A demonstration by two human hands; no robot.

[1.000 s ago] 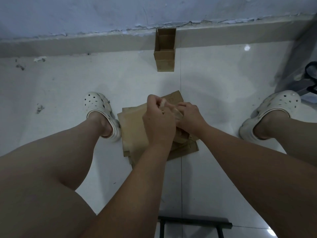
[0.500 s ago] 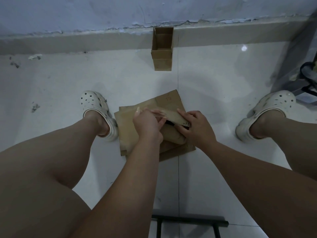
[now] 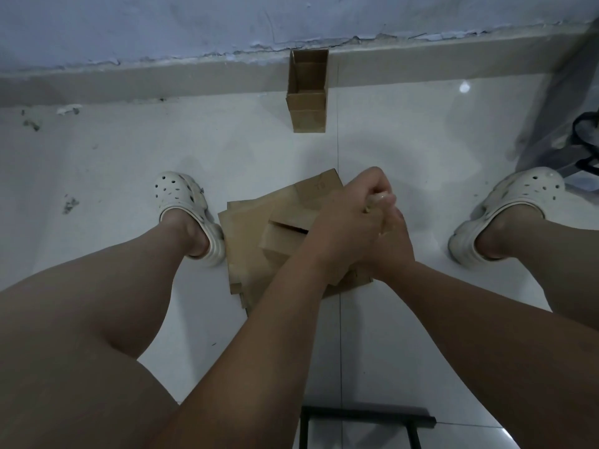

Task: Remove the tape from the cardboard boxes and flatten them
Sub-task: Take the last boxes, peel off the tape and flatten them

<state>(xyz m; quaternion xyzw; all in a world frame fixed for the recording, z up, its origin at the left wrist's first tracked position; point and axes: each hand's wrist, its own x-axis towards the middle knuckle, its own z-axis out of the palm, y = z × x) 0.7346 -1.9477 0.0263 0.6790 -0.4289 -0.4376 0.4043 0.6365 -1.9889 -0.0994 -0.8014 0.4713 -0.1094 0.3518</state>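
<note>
Both hands have shifted right and closed together since the earlier frames; the strip once stretched between them is now a crumpled wad of tape (image 3: 380,199). The left hand (image 3: 348,222) and right hand (image 3: 393,252) clench around this wad, above the right edge of the flattened cardboard stack (image 3: 246,234) on the floor (image 3: 421,163). A small box (image 3: 285,236) lies on the stack, its top seam gaping. Faint print (image 3: 321,186) on the far flap is too small to read. An open box (image 3: 308,108) stands far off against the wall base. White clogs (image 3: 181,199) flank the stack.
</note>
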